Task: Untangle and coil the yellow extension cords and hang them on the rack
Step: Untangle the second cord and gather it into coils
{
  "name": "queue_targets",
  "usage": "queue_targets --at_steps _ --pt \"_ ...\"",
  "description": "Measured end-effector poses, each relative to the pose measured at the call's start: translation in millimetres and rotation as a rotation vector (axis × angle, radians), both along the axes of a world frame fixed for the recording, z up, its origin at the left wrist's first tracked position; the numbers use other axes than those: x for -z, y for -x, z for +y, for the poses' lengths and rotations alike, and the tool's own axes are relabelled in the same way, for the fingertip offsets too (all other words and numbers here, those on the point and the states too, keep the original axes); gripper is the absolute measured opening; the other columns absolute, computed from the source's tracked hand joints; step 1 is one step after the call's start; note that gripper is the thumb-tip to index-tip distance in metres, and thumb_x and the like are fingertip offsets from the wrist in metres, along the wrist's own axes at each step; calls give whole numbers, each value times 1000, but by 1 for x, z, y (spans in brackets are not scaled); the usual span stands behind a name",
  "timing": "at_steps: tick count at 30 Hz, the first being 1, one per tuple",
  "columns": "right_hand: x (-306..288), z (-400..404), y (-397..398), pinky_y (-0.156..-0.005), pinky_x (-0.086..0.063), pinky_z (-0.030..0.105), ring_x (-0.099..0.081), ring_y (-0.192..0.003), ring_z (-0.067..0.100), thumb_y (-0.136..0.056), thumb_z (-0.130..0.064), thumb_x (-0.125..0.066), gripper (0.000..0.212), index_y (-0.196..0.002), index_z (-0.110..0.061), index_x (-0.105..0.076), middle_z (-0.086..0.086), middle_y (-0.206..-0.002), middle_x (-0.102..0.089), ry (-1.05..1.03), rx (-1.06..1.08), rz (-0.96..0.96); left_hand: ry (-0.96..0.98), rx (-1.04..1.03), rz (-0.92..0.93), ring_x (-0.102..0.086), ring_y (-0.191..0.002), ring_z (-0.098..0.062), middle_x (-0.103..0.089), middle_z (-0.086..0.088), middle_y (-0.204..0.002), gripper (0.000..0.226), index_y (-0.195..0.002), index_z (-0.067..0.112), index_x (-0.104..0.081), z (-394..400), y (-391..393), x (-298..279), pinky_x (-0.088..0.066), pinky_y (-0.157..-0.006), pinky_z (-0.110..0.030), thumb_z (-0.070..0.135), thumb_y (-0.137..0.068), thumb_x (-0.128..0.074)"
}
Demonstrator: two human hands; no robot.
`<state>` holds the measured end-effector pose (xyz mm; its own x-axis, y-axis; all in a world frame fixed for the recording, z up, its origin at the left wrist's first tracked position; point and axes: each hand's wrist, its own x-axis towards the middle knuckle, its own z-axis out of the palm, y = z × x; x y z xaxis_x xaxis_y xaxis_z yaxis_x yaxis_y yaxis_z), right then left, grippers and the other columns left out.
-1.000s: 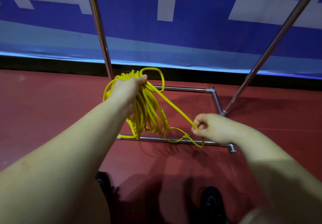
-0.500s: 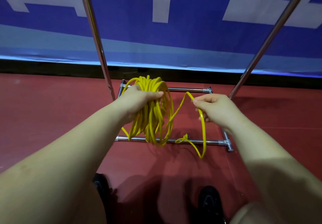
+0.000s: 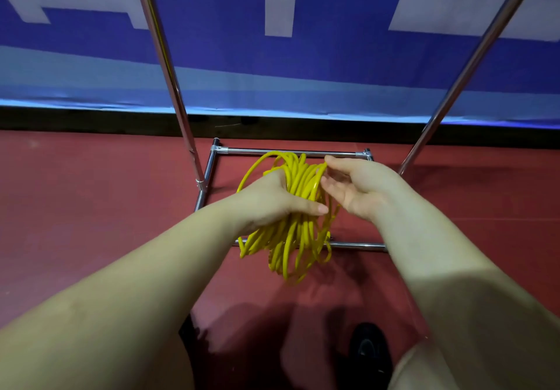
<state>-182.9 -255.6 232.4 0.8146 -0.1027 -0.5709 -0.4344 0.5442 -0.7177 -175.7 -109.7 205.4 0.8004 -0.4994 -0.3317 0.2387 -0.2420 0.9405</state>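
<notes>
While the left hand is gripping a bundle of yellow cord around its middle, thumb stretched across the near side and fingers curled behind the loops, the right hand is meeting the same bundle from the other side. Its palm is facing the coil, fingers fairly straight and spread, fingertips touching the upper loops; whether it is actually pinching any strand is something I cannot tell. The coil is hanging in the air above the base of the metal rack, its top loops arching up between the two hands and its lower loops drooping past the near base bar (they are crossing that bar in the picture, but contact is unclear). Two chrome uprights of the rack are rising on either side, the left pole leaning in from the top and the right pole slanting outward. Everything is sitting on a red floor, with a blue and white banner running along behind. At the bottom edge, a dark shoe is showing between the forearms.
</notes>
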Motion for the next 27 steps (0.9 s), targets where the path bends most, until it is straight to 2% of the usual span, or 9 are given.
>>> queue_targets --at_steps 6,9,11,14,17,20,23,25,27 --pt "-1 1 1 -45 -54 23 -55 -66 14 -91 -11 -57 18 -75 -1 -54 6 -72 -51 -103 81 92 82 -95 -24 -58 -80 -30 -61 -20 -85 41 -98 -11 -60 6 -4 0 -50 -84 -51 15 -73 -78" --pt "0 2 5 -61 -55 28 -58 -71 14 -90 -38 -55 26 -81 -13 -59 1 -77 -58 401 -311 33 186 -232 10 -62 -76 -27 -64 -18 -81 20 -89 -6 -64 8 -9 -1 -52 -86 -49 9 -79 -72" --pt "3 6 12 -71 -51 28 -61 -74 13 -88 -47 -55 31 -83 -17 -60 0 -80 -63 765 -595 -65 259 -342 63 -63 -64 -22 -64 -12 -72 8 -83 1 -63 11 -14 -4 -56 -76 -41 8 -83 -67" --pt "14 10 19 -65 -45 22 -56 -63 8 -81 -32 -69 15 -80 -22 -59 -2 -73 -60 1029 -769 -308 320 -469 110 -65 -55 -20 -65 -10 -64 13 -73 4 -61 17 -22 -4 -57 -71 -40 7 -84 -67" --pt "23 8 19 -59 -42 21 -49 -53 3 -83 -18 -67 20 -72 -24 -52 -6 -65 -56 1213 -804 -418 327 -522 124 -67 -59 -21 -67 -11 -67 13 -73 3 -63 22 -22 -7 -58 -75 -45 8 -84 -67" --pt "26 7 20 -68 -45 24 -54 -62 9 -84 -14 -66 19 -83 -23 -50 -7 -73 -57 1176 -702 -460 359 -559 174 -68 -56 -20 -67 -10 -61 14 -74 2 -63 31 -25 -11 -59 -64 -40 10 -86 -66" --pt "28 9 21 -78 -49 24 -58 -77 11 -80 -18 -71 33 -108 -22 -54 -5 -91 -56 1065 -683 -481 367 -533 186 -66 -55 -21 -65 -11 -64 15 -75 1 -63 37 -24 -13 -59 -58 -38 11 -86 -65" --pt "30 13 22 -76 -50 26 -59 -76 12 -81 -17 -71 23 -101 -22 -60 -4 -85 -60 1058 -711 -526 359 -508 176 -66 -55 -21 -64 -12 -66 15 -75 1 -64 35 -21 -12 -59 -61 -40 10 -86 -65" --pt "29 14 22 -73 -50 31 -60 -71 14 -81 -18 -70 15 -78 -29 -60 -6 -74 -63 1160 -687 -572 359 -510 175 -65 -55 -21 -64 -12 -65 14 -74 0 -64 33 -19 -12 -59 -62 -41 9 -86 -65"
